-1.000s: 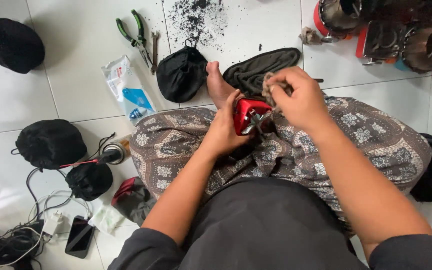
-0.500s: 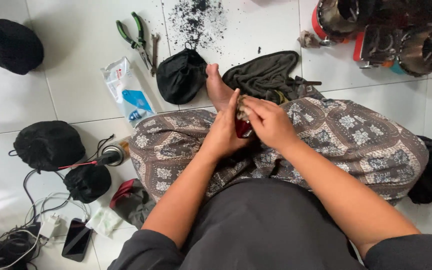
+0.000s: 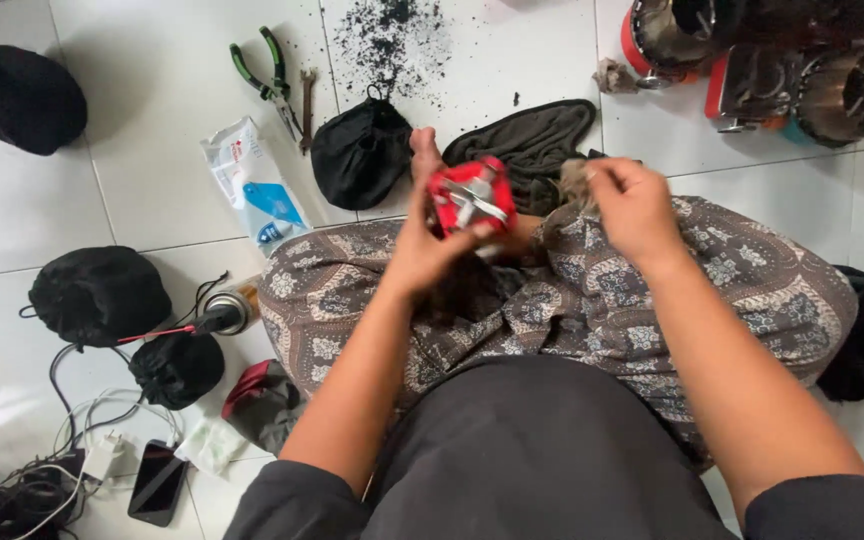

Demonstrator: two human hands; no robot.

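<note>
White floor tiles (image 3: 152, 200) all around, left hand (image 3: 430, 250) gripping a small red stove part (image 3: 470, 198) upright above the lap, metal face toward the camera, right hand (image 3: 632, 205) pinching a dirty rag (image 3: 577, 180) just beside it.

Right hand (image 3: 630, 208) motion-blurred — the crumpled grey-brown rag (image 3: 578, 180) it pinches can't be resolved. Left hand (image 3: 430, 250) covers the small red metal-fitted part's (image 3: 470, 196) underside. Round metal drum assemblies (image 3: 752, 55) cut off at the top edge — tangled cables (image 3: 12, 490) at bottom left.
</note>
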